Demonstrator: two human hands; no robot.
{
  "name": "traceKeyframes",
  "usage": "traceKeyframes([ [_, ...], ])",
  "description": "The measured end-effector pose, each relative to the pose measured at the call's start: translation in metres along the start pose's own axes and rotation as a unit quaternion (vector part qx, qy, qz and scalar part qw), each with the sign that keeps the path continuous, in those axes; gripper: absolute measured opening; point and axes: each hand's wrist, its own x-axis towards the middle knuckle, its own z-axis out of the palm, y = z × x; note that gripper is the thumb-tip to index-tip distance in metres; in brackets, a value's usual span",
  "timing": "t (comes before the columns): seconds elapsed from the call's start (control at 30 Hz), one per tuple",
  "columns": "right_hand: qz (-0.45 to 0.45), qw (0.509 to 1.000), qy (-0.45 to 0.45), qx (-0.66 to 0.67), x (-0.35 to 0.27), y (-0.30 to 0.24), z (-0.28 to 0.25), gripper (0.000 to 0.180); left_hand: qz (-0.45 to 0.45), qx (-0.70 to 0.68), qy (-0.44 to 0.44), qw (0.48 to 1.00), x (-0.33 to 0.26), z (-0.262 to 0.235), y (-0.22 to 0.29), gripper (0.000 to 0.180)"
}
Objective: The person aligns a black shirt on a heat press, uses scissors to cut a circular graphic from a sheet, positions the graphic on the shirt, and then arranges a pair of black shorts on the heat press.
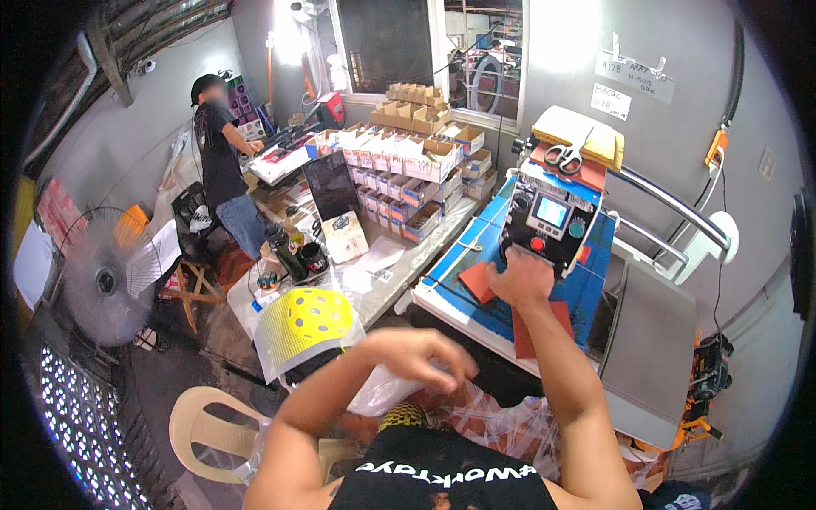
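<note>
Between 2 and 3 o'clock from mid-view, control box (552,223): dark front, lit screen, red button (537,244); above the blue bed (490,242). Likely heavy and rigid, screen the fragile part; the lower front edge looks the surest hold.
Right hand (520,276): at 3 o'clock, reaching the box's lower front; fingers partly hidden, so grip or contact cannot be told.
Left hand (425,355): at 6 o'clock, blurred, clear of the bed; fingers loosely bent, nothing seen in them.
Small red-brown slab (474,282): toward 4 o'clock, on the bed just beside the right hand; probably light, somewhat flexible, best taken by a corner.
Large red-brown slab (526,338): at 4 o'clock, similar stuff by its look; the right forearm crosses it and blocks its far side.
Scissors (567,158): at 2 o'clock, atop the box; loose, apt to slide if jolted.
Cartons (399,153): at 12 o'clock, stacked on the desk (408,265).
Yellow-ball print sheet (319,314): at 8 o'clock, near the desk's end.
Clear film (510,433): at 5 o'clock, crumpled, below the bed.
Co-worker (223,161): at 10 o'clock, well apart.
</note>
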Motion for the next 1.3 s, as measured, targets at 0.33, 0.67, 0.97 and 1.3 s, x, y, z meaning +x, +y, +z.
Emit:
traceKeyframes([
  [0.33, -0.024, 0.996, 0.077, -0.044, -0.042, 0.057, -0.023, 0.031, -0.446, 0.030, 0.332, 0.831, -0.245, 0.235, -0.344, 0.051],
  [0.67, 0.023, 0.969, 0.101, -0.226, -0.100, 0.134, -0.084, 0.045, -0.130, -0.159, 0.278, 0.938, -0.022, -0.099, -0.227, 0.024],
  [0.97, 0.172, 0.946, 0.105, -0.253, -0.124, 0.146, -0.099, 0.034, 0.028, 0.452, 0.360, 0.816, 0.177, -0.175, -0.301, 0.022],
  [1.3, 0.259, 0.915, 0.141, -0.275, -0.144, 0.164, -0.089, 0.023, -0.176, 0.333, 0.122, 0.918, 0.192, -0.228, -0.325, 0.022],
])
